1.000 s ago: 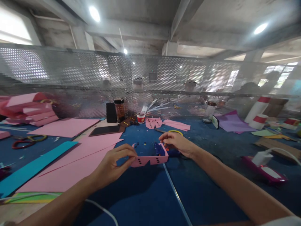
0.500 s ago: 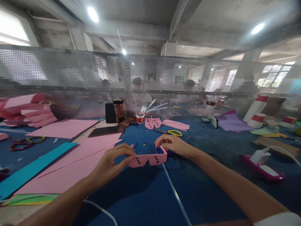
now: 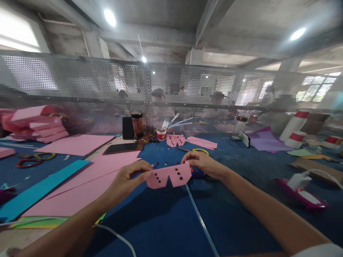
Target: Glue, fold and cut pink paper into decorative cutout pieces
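A perforated metal screen point(image 3: 187, 80) runs along the back of the blue desk point(image 3: 150, 228), beneath a bare concrete ceiling point(image 3: 160, 12). Above the middle of the desk, the person holds up a pink paper cutout point(image 3: 169, 171), notched at its lower edge and marked with small black squares. The left hand point(image 3: 136, 175) has a closed grip on the cutout's left end, pinching it between thumb and fingers. The right hand point(image 3: 201, 164) has its fingertips closed at the upper right corner, gripping the paper there. Just beyond the right hand lie yellow-handled scissors point(image 3: 201, 151); farther back, a similar pink piece point(image 3: 175, 141) is beside a red-and-white cup point(image 3: 161, 135). Pink sheets point(image 3: 88, 178) and a blue strip point(image 3: 45, 187) spread on the left, purple paper point(image 3: 264, 140) on the right.
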`<state>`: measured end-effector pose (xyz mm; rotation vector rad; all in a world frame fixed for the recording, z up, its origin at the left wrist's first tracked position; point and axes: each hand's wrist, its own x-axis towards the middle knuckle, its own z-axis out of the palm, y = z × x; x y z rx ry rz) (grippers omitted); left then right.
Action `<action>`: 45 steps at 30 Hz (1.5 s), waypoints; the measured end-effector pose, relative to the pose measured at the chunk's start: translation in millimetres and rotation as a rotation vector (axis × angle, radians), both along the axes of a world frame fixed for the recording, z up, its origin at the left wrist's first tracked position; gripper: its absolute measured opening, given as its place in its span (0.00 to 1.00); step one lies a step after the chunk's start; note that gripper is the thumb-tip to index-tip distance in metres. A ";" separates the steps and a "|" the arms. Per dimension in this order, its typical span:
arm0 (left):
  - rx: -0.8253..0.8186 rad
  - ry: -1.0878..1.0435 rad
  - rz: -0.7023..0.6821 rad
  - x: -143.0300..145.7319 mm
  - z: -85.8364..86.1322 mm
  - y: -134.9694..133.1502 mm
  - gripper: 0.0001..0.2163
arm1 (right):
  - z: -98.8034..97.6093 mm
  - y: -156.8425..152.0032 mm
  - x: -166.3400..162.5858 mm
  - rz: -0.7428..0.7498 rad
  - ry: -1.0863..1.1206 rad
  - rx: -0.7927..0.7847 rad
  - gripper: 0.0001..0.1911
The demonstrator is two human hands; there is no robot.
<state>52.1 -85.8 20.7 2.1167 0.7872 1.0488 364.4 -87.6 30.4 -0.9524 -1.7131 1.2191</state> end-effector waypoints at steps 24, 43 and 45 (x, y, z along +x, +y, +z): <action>-0.173 -0.083 -0.013 -1.6 6.5 1.9 0.11 | -14.0 8.3 -0.2 -0.032 0.098 -0.027 0.15; -0.082 0.006 0.068 9.0 21.6 25.7 0.13 | 19.7 3.4 -11.8 -0.277 -0.364 0.532 0.08; -0.148 -0.005 0.099 11.7 28.8 32.4 0.16 | 24.1 14.0 -5.1 -0.305 -0.389 0.546 0.08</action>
